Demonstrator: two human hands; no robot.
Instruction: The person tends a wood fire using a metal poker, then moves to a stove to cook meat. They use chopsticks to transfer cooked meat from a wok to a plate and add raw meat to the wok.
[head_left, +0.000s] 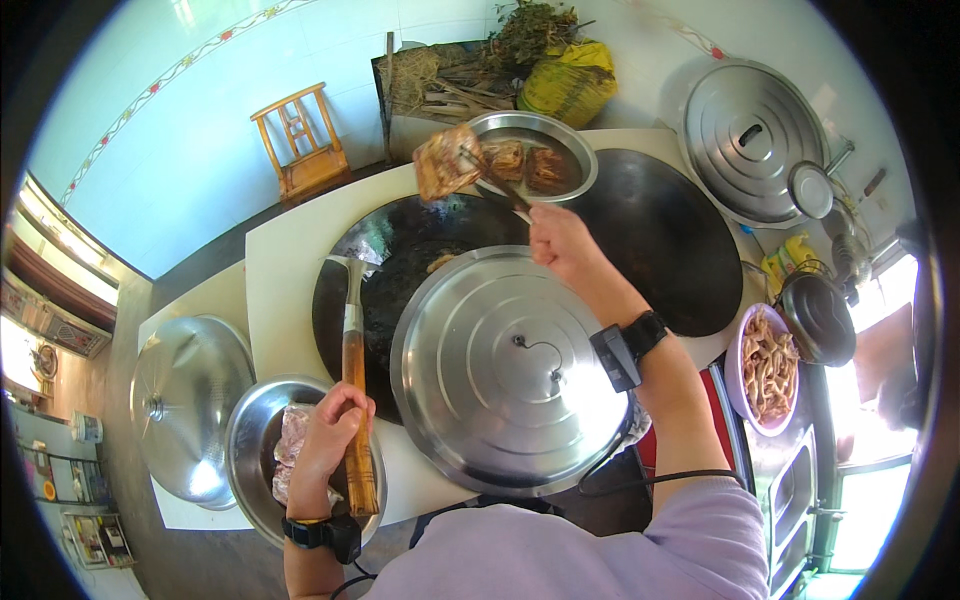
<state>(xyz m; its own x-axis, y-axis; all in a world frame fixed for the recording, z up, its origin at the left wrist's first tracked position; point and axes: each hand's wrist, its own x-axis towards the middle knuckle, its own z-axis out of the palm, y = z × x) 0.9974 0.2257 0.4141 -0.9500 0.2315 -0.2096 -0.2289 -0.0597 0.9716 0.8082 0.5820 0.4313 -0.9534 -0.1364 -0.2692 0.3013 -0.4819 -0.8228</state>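
Observation:
My left hand is closed around the wooden handle of a wok spatula. Its metal blade is over the left side of a large black wok. In my right hand is a dark two-tipped utensil; whether fork or chopsticks, I cannot tell. At its tips hangs a browned slab of meat, above the wok's far edge beside a metal basin. Other browned meat pieces lie in that basin. A broad metal lid covers part of the wok, where a small brown scrap lies.
Pale raw meat sits in a steel basin under my left forearm. A domed lid is at left. Another black wok is at right, with a purple bowl of chicken feet nearby. A large lid leans against the wall.

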